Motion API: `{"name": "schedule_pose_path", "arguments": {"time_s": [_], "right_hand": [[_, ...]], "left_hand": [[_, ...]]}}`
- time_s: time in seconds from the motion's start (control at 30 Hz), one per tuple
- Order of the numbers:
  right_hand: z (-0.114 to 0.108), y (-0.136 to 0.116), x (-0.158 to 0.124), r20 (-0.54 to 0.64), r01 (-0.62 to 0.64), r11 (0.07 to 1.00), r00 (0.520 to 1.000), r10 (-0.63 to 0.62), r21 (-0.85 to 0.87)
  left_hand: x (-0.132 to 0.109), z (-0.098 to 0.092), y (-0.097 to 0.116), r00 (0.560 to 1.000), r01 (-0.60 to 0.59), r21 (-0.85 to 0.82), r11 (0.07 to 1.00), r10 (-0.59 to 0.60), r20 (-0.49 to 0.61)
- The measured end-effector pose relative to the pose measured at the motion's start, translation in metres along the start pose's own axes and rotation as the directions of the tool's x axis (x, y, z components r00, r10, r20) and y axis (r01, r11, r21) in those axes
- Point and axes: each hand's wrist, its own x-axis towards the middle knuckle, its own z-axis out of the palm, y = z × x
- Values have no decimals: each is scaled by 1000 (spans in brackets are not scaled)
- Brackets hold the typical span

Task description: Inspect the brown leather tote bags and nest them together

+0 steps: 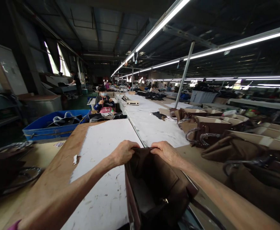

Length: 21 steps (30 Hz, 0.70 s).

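A dark brown leather bag (154,188) stands open in front of me on the wooden workbench (58,172). My left hand (123,152) is closed on the far rim of the bag at its left side. My right hand (167,152) pinches the same rim a little to the right. Both hands hold the mouth of the bag open, and its dark lining shows inside. A small metal fitting (164,200) sits inside near the bottom. A white paper sheet (101,166) covers the bench under my left arm.
Several brown bags with cream tops (216,127) crowd the bench at right. A blue crate (56,123) with dark straps sits at the left. A seated person (103,101) works farther down the long table. Dark bags (8,169) lie at the far left.
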Motion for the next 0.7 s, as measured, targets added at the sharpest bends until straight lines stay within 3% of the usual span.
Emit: {"name": "schedule_pose_path", "arguments": {"time_s": [0.13,0.4,0.57,0.7], "right_hand": [[-1,-1,6,27,21,1000,999,-22,10],[2,3,10,21,117,993,993,-118,17],[6,-1,17,77,189,961,975,-208,202],[10,2,22,146,164,920,963,-228,355]], "left_hand": [[-5,-6,-6,998,37,-159,987,-28,59],[-4,-1,-9,999,26,-198,980,-17,45],[-6,-1,-15,999,19,-237,971,-8,46],[-10,-2,-15,999,36,-273,961,-25,41]]}}
